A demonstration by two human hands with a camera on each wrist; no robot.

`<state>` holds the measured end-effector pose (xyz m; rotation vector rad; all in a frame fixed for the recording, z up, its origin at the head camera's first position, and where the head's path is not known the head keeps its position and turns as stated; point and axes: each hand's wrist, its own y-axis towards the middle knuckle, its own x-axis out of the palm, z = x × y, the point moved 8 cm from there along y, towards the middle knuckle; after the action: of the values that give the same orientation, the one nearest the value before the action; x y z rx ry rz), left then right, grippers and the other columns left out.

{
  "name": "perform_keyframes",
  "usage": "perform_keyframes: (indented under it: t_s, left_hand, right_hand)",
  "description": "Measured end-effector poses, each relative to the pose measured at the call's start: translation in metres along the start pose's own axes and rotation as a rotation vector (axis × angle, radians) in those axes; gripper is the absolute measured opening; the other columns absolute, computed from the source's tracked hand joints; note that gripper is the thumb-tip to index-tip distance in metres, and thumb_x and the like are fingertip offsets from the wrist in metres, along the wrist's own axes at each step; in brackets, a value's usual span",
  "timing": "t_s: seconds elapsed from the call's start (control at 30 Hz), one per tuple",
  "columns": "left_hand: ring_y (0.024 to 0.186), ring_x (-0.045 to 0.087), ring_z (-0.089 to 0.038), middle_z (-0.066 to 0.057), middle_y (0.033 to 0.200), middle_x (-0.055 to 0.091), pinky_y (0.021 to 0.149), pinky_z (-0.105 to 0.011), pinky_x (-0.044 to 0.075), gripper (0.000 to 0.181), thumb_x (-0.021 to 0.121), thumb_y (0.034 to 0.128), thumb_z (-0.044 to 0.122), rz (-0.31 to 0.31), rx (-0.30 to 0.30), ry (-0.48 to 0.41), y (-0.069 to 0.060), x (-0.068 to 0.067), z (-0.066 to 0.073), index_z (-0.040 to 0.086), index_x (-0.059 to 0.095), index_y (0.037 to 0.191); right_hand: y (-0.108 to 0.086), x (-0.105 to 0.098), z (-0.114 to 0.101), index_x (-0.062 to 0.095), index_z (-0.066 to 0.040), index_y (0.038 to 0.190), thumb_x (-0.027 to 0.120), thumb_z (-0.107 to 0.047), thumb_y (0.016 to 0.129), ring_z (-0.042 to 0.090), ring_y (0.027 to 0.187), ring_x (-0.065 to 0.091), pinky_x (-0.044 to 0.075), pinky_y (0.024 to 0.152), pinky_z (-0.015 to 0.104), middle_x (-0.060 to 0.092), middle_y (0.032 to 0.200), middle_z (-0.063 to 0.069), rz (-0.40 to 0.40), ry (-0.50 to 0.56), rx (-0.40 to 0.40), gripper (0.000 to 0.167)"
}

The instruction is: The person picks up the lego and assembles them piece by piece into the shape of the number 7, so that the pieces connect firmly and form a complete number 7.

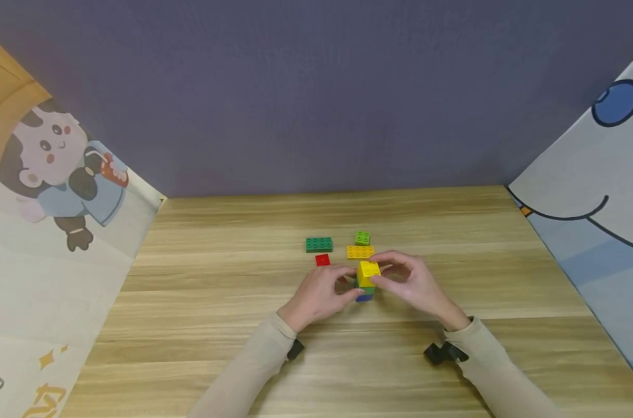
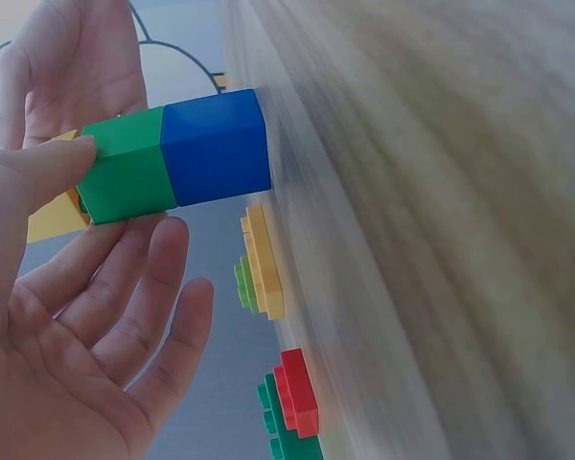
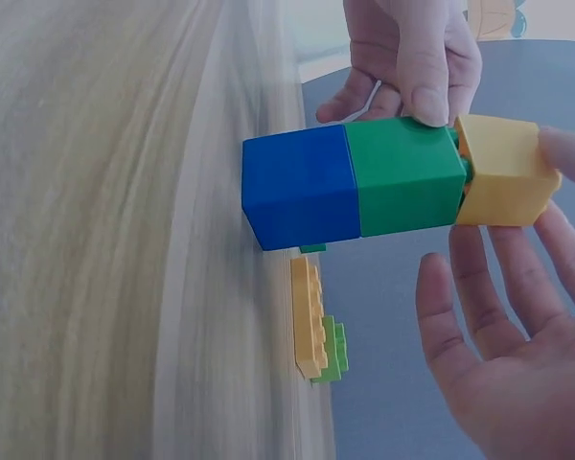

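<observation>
From my end of the feed, a flat purple-grey wall (image 1: 321, 98) stands behind a wood-grain table (image 1: 217, 348). Two beige-sleeved arms reach in over it from the near side. The left hand (image 1: 320, 293) pinches the middle of a three-brick column, its thumb against one side and fingers behind; the right hand (image 1: 412, 281) grasps the top piece between thumb and fingers.

The column is between the hands and roughly upright: a glossy blue plastic brick (image 2: 216, 144) at the bottom, a green plastic brick (image 3: 407, 172) joined to it, and a yellow plastic brick (image 1: 369, 271) on top. I cannot be sure whether the blue base rests fully on the table.

Beyond the hands lie the loose pieces: a low dark-green studded plastic plate (image 1: 318, 244), a low orange-yellow studded plate (image 1: 360, 252) to its right, a small lime-green studded brick (image 1: 362, 238) just behind that one, and a small red studded piece (image 1: 322, 260) just in front of the dark-green plate.

I read the step in hand as fitting the yellow brick to the green one. The right wrist view shows a gap between them, with green studs visible and the yellow piece slightly tilted, so I judge it not yet seated. The next move seems to call for the right hand to level it over the studs and press evenly, while the left hand steadies the green brick against twisting.
</observation>
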<state>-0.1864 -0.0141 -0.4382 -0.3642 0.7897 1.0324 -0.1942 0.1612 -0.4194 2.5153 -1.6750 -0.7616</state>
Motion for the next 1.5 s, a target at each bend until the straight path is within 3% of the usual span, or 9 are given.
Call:
perform_keyframes:
  t_s: [0.33,0.7,1.0,1.5]
  left_hand:
    - [0.102,0.073,-0.01,0.002,0.134,0.076,0.087,-0.025,0.059,0.042,0.074,0.1014,0.039,-0.001,0.022,0.006,0.0,0.0004,0.0007,0.017,0.072,0.138]
    - [0.101,0.074,-0.01,0.002,0.135,0.075,0.087,-0.024,0.059,0.041,0.074,0.1017,0.038,-0.006,0.032,0.003,0.0019,0.0009,0.0005,0.018,0.072,0.138]
    - [0.102,0.073,-0.011,0.003,0.132,0.076,0.087,-0.025,0.059,0.04,0.075,0.1012,0.04,-0.007,0.021,-0.001,0.0,0.0007,0.0006,0.019,0.073,0.136]
    - [0.103,0.072,-0.008,0.003,0.133,0.076,0.089,-0.025,0.059,0.043,0.073,0.1016,0.044,-0.004,0.013,0.027,-0.001,0.0006,0.0019,0.019,0.073,0.137]
  right_hand:
    - [-0.0001,0.0028,-0.0022,0.074,-0.005,0.126,0.078,0.001,0.094,0.006,0.108,0.07,0.062,0.093,0.032,0.075,0.126,0.013,-0.006,-0.011,0.005,0.033]
    - [0.0003,0.0045,-0.0003,0.074,-0.005,0.126,0.077,0.0,0.095,0.006,0.106,0.07,0.061,0.093,0.029,0.075,0.126,0.014,-0.004,-0.034,0.01,0.032]
    - [-0.0008,0.0079,-0.0016,0.073,-0.001,0.125,0.076,0.005,0.093,0.009,0.101,0.071,0.061,0.09,0.025,0.076,0.12,0.018,0.014,-0.014,-0.057,0.032]
    - [-0.0074,0.0077,-0.0002,0.074,-0.002,0.124,0.079,0.009,0.089,0.008,0.104,0.071,0.063,0.088,0.029,0.077,0.122,0.014,0.064,-0.045,-0.152,0.036]
